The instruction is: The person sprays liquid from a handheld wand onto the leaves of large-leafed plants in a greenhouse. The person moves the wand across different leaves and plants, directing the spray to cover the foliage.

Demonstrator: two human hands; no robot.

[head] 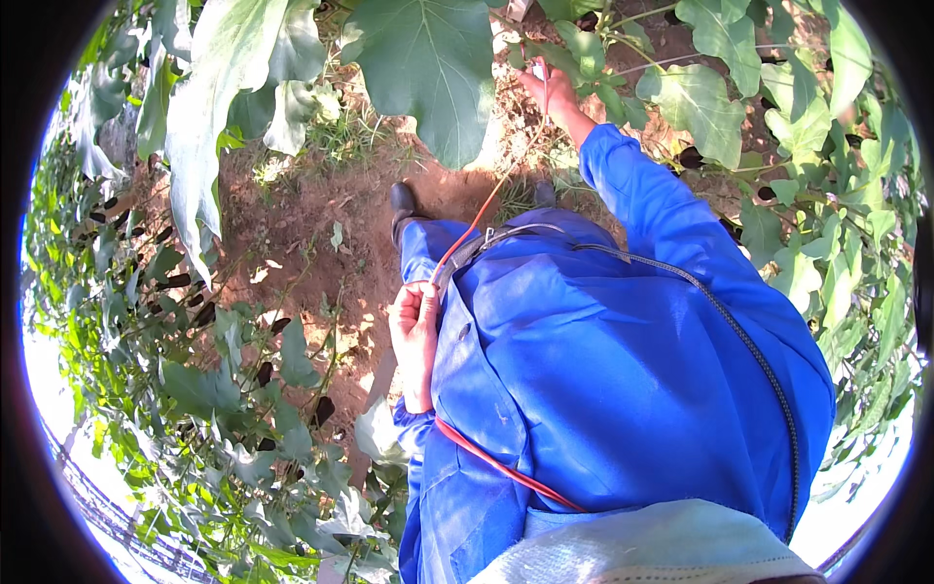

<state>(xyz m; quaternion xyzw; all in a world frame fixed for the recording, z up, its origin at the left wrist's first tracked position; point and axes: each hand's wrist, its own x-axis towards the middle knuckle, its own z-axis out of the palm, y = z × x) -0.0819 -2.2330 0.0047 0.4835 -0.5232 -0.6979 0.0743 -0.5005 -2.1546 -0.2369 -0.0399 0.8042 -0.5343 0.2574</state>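
Note:
My left hand [414, 328] is at my waist, with the thumb and fingers pinched on a thin red cord [474, 223]. From there the cord runs forward to my right hand [552, 91], which is stretched out among eggplant leaves. That hand grips the far part of the cord, where a small white piece [540, 71] shows near the fingers; what it is I cannot tell. More red cord [503, 473] loops from my left wrist across my blue coat [606, 350]. A large eggplant leaf [430, 73] hangs just left of my right hand.
Eggplant plants [197, 387] bearing several dark fruits [321, 411] stand on the left, with more leafy plants [795, 219] on the right. Bare soil [292, 212] lies between them. A thin line [700, 57] crosses the plants at upper right. A dark braided cord [737, 328] hangs over my coat.

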